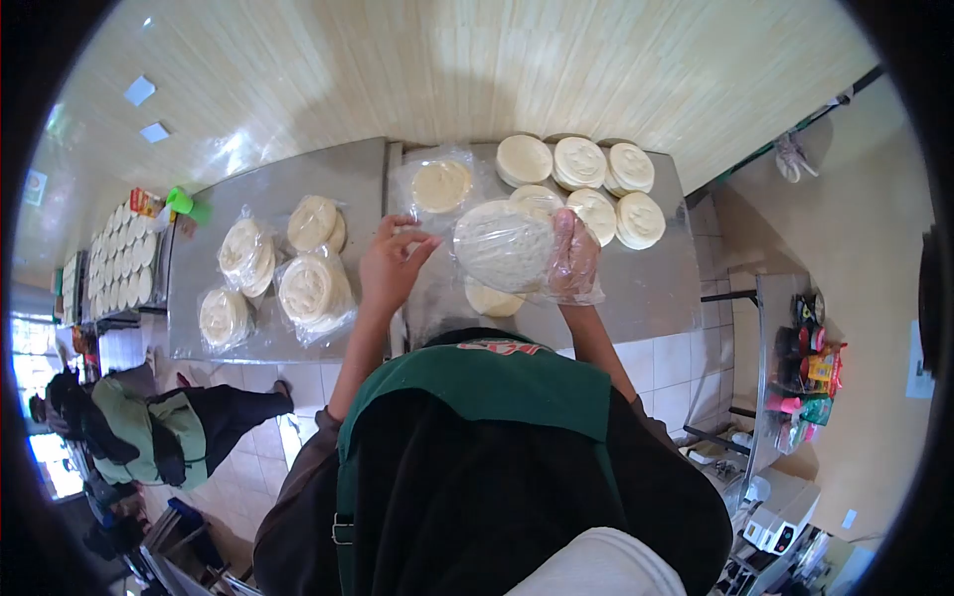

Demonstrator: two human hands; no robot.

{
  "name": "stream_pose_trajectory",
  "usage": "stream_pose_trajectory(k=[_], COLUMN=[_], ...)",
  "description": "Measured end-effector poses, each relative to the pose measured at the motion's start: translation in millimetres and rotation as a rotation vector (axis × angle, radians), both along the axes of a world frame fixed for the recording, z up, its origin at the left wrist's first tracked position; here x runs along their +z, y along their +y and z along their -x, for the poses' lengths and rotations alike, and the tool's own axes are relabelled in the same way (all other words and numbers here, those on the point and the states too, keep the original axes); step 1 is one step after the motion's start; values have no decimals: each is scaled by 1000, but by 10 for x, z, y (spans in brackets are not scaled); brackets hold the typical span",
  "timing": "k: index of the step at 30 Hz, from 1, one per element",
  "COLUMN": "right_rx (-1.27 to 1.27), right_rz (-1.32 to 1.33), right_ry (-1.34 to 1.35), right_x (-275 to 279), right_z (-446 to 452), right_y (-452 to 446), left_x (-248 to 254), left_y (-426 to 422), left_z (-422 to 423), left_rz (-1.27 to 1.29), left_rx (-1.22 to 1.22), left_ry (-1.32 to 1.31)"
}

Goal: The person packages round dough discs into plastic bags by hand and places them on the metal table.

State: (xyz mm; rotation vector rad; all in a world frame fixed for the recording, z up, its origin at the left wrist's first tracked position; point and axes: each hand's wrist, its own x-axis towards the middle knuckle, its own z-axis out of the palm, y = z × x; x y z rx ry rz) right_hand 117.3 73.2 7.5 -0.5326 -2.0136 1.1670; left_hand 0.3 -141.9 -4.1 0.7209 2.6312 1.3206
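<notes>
My right hand is covered by clear plastic and grips a round, pale flatbread above the metal table. Clear plastic also lies over this flatbread; whether it is one bag with the covering on my hand, I cannot tell. To its left, my left hand is raised with its fingers apart and holds nothing visible. Just beyond the hands, another flatbread lies on a clear plastic bag. Part of a further flatbread shows below the held one. Several stacks of unwrapped flatbreads stand at the back right.
On the left table sit several bagged flatbread stacks. A green cup is at its far left corner, near a rack of round pieces. Another person is at the lower left. A shelf with packets stands right.
</notes>
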Motion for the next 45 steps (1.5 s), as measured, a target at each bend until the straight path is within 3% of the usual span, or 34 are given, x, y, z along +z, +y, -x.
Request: stream_pose_trajectory(k=[3,7,11,15,18,21,22,24,27,31,35,39,42,45], right_rx=[-49,-48,-49,-2,-47,96,9,-130,-537,-590,-920,-908,-894,-1004], right_rz=[-47,-88,48,222,193,974,946,1270,1314,1380,1423,1417,1204,858], right_ry=[-5,-113,-221,-248,-527,-349,-249,333,726,997,686,350,26,-538], right_x=[27,-23,-75,-472,-941,-1173,-1380,-1752,-1527,-1443,-1928,-3056,-3822,-3320], right_z=[3,12,-9,-93,-97,-301,-426,-784,-1242,-1750,-1905,-2105,-2133,-1993], right_y=[64,45,212,496,707,977,1147,1579,1997,2256,2231,2173,2342,2423], left_x=[-273,-132,-230,13,63,160,167,173,-132,-142,-81,-72,13,104], left_y=[-69,146,66,65,121,201,211,231,86,-62,-163,-170,-135,-129], left_z=[173,-141,-16,6,-48,-131,-159,-194,-102,-107,-131,-175,-226,-282], left_rz=[-309,52,-41,104,63,24,94,225,347,394,402,410,450,497], left_rx=[-185,-93,-303,-444,-521,-582,-587,-580,-624,-519,-439,-397,-408,-388], left_ry=[-27,56,-43,10,-23,-85,-62,-8,249,90,7,-42,-32,-17])
